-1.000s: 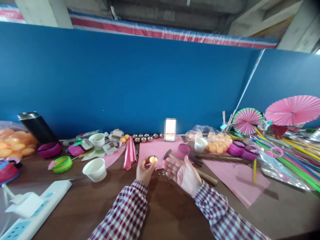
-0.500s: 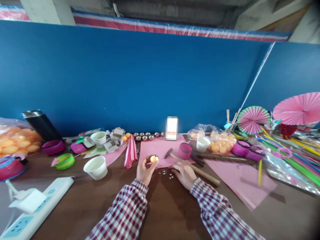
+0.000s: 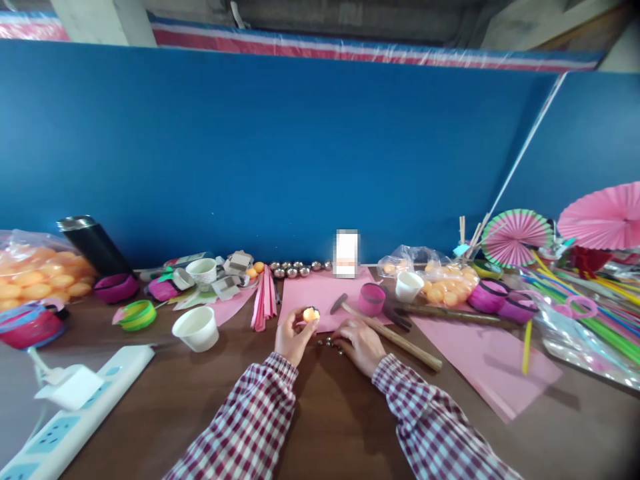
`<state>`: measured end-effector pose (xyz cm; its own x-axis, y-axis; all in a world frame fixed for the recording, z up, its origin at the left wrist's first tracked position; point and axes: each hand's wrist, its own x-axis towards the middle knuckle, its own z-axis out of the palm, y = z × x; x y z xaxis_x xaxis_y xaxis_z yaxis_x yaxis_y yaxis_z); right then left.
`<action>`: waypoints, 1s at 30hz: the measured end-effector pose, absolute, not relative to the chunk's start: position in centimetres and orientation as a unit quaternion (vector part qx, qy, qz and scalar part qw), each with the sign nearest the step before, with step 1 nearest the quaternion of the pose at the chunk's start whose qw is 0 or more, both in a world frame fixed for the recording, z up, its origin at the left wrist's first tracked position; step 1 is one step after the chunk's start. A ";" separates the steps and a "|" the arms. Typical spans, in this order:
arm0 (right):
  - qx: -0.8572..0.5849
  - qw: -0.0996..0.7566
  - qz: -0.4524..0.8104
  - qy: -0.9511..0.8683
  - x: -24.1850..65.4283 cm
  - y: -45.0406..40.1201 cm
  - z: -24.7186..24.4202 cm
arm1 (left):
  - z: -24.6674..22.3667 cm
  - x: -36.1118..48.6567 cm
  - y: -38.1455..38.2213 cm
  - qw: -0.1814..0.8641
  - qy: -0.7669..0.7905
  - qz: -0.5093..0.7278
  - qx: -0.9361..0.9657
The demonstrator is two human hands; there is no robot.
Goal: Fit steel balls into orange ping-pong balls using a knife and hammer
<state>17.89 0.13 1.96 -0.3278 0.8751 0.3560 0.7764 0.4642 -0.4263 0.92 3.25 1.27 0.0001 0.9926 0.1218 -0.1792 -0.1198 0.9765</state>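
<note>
Near the middle of the table, my left hand (image 3: pixel 293 337) is closed round a small orange ball (image 3: pixel 311 315), pinched between thumb and fingers. The ball's upper side looks dark and broken or cut open, with a pale patch. My right hand (image 3: pixel 361 341) reaches low over the tabletop, palm down, fingers bent and slightly apart. Its fingertips are at several small shiny metal pieces (image 3: pixel 329 343), some of which they cover. Beyond the right hand lies a hammer (image 3: pixel 395 339) with a wooden handle, its head on a pink sheet (image 3: pixel 310 293).
Silver balls (image 3: pixel 293 270) line the back. White cups (image 3: pixel 196 330) stand left and right. Bags of orange balls (image 3: pixel 447 285) lie on both sides. A power strip (image 3: pixel 85 413) is at front left. Purple rings (image 3: pixel 371 300), a second hammer (image 3: pixel 450 315) and paper fans (image 3: pixel 517 237) lie to the right.
My right hand has moved a little left, onto the small metal pieces, and now hides some. My left hand keeps hold of the orange ball. The camera view has shifted slightly.
</note>
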 end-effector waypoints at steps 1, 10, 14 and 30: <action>-0.510 0.280 0.091 -0.808 17.9 0.1 2.0 | 1.2 0.9 3.3 0.512 0.420 0.568 0.488; -0.493 0.287 0.110 -0.814 17.8 0.2 2.0 | 1.0 0.9 3.2 0.486 0.422 0.552 0.530; -0.497 0.296 0.110 -0.808 17.6 0.1 2.1 | 1.2 1.0 3.1 0.507 0.409 0.550 0.522; -0.522 0.373 0.168 -0.748 17.6 -0.1 2.4 | 2.0 1.2 2.4 0.568 0.376 0.553 0.479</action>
<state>17.61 -0.05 2.43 -0.1770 0.9065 0.3834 0.6548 0.3993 -0.6417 1.19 2.39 2.00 0.1050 0.9892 0.1025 -0.2684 -0.0710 0.9607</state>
